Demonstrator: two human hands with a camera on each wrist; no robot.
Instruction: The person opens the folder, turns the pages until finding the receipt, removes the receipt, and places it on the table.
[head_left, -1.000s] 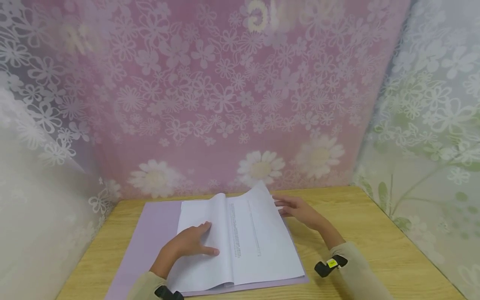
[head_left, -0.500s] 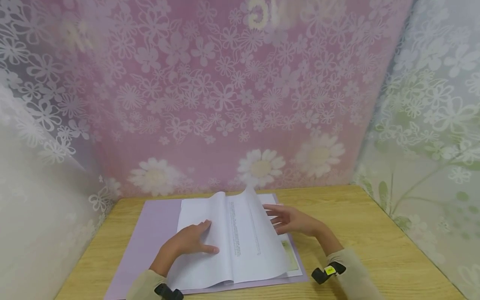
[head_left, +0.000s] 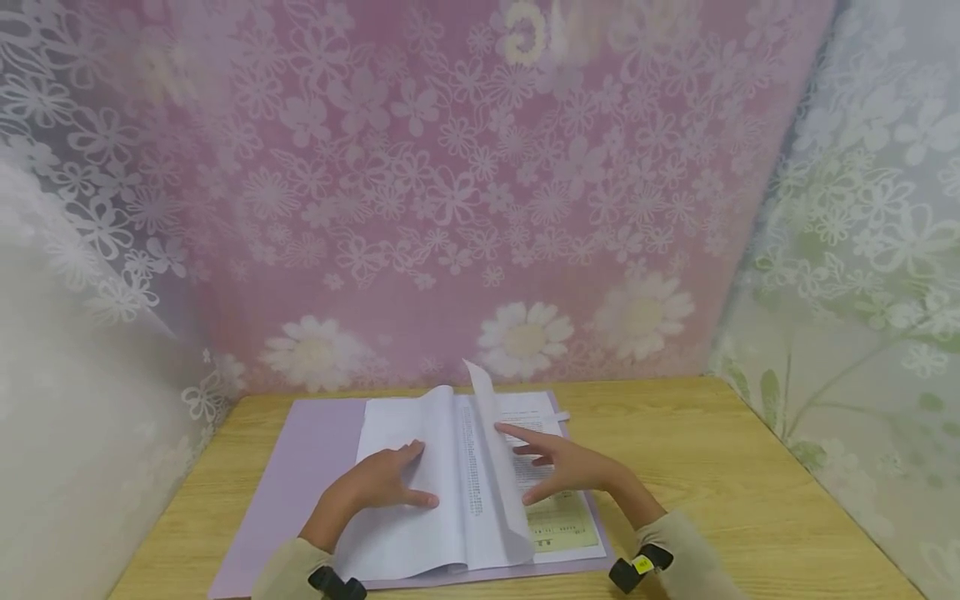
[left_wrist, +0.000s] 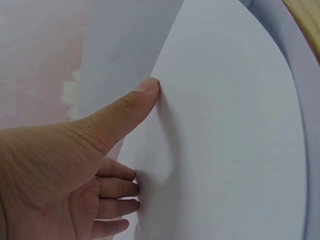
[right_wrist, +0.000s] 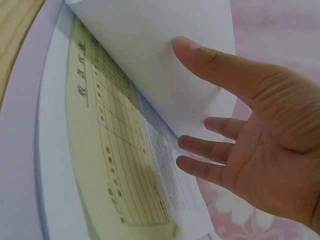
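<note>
A stack of printed pages lies spread in a lilac folder [head_left: 311, 433] in the head view. My left hand [head_left: 371, 485] rests on the turned pages [head_left: 397, 533], its thumb touching the paper [left_wrist: 225, 120] in the left wrist view. One sheet [head_left: 491, 475] stands up in a curve, bent leftward near the middle. My right hand [head_left: 573, 467] is against its right side with fingers extended; the thumb touches the white sheet [right_wrist: 135, 55] in the right wrist view. Under it show a printed page [head_left: 528, 408] and a yellow ruled form [right_wrist: 115, 145].
The folder lies on a wood-grain table [head_left: 697, 467]. A small white tab [head_left: 561, 417] sticks out past the pages' right edge. Behind stands a pink flowered backdrop [head_left: 420, 317], with a pale flowered panel [head_left: 862, 350] on the right.
The loose sheet has swung from lying over the right side to standing near the middle, uncovering the yellow form. My right hand has moved left with it; my left hand stays put.
</note>
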